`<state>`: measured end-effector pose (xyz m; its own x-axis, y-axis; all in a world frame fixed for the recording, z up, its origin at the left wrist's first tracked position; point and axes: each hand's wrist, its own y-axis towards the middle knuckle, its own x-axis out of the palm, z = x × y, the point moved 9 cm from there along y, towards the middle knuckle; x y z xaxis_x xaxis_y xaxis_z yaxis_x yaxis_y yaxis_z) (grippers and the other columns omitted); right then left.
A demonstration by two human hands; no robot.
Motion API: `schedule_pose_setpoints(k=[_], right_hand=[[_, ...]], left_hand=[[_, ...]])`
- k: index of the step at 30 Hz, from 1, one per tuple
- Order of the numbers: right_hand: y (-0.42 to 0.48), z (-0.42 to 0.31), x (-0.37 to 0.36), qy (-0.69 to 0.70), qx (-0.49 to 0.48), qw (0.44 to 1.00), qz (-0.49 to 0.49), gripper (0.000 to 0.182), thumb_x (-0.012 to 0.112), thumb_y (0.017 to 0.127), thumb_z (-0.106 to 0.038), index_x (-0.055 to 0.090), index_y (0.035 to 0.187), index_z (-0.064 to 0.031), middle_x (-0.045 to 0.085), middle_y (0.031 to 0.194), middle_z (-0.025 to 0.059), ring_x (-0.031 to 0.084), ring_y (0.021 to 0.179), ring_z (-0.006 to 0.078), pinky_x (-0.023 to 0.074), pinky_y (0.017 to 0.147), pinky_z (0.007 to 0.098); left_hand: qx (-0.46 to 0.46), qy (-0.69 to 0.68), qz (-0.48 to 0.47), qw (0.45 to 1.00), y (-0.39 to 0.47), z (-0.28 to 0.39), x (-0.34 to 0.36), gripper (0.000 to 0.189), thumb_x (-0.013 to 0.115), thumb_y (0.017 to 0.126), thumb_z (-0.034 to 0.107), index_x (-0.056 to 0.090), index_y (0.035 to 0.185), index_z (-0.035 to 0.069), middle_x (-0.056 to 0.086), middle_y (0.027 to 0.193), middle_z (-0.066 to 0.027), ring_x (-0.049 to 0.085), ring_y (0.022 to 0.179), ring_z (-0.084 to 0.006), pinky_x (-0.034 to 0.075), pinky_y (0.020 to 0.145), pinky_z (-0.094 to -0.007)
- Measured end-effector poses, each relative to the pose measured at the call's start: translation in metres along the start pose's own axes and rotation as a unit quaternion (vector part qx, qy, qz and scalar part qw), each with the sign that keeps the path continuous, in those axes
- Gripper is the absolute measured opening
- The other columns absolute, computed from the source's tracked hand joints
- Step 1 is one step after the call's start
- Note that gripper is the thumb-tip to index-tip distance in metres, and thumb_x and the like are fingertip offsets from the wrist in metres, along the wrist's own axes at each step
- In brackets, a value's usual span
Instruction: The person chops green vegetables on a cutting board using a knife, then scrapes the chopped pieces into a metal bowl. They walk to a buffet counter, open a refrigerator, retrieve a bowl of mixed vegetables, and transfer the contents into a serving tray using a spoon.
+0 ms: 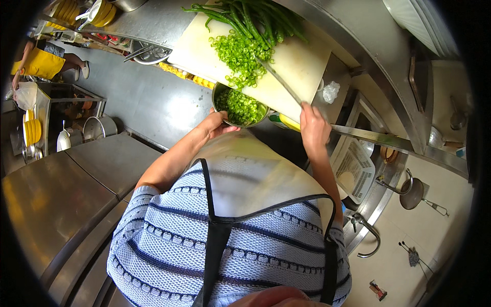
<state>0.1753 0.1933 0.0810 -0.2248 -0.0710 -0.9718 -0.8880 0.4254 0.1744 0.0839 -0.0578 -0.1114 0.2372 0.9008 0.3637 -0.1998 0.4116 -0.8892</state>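
Observation:
My left hand (216, 124) grips the rim of a round metal pot (215, 100) held at the near edge of a white cutting board (297, 75). Sliced green chili peppers (241, 106) lie in the pot. In my right hand (314, 126) is the handle of a kitchen knife (282, 81), its blade reaching across the board. The blade's tip touches a heap of chopped green chilies (239, 55), which spreads to the board's edge above the pot. Whole long green chilies (253, 19) are piled at the far side of the board.
A crumpled clear plastic bag (330, 92) lies right of the board. Farther right are a white plastic basket (355, 170) and a faucet (366, 230) at the sink. A metal bowl with utensils (147, 53) sits left of the board. Another person in a yellow apron (40, 63) stands far left.

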Motion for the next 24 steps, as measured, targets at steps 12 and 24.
schedule_pose_setpoints(k=[12, 24], right_hand=[[0.097, -0.003, 0.033, -0.024, -0.037, 0.997, -0.069, 0.014, 0.058, 0.089, -0.016, 0.065, 0.098, -0.0086, 0.067, 0.085, 0.0144, 0.065, 0.075, 0.0355, 0.0524, 0.067, 0.0448], [0.083, 0.008, 0.036, -0.106, 0.02, 0.991, -0.083, 0.014, 0.056, 0.09, -0.018, 0.064, 0.096, -0.0083, 0.067, 0.081, 0.0153, 0.066, 0.074, 0.0376, 0.0537, 0.065, 0.0464]], left_hand=[[0.028, -0.016, 0.0, 0.999, -0.007, 0.001, -0.006, 0.043, 0.036, 0.094, 0.002, 0.022, 0.134, 0.001, 0.054, 0.119, -0.0319, 0.067, 0.087, -0.0426, 0.063, 0.063, -0.0357], [0.029, -0.063, -0.02, 0.997, 0.016, -0.002, -0.019, 0.048, 0.04, 0.092, 0.004, 0.011, 0.13, 0.014, 0.053, 0.117, -0.0315, 0.067, 0.079, -0.0429, 0.062, 0.056, -0.039]])
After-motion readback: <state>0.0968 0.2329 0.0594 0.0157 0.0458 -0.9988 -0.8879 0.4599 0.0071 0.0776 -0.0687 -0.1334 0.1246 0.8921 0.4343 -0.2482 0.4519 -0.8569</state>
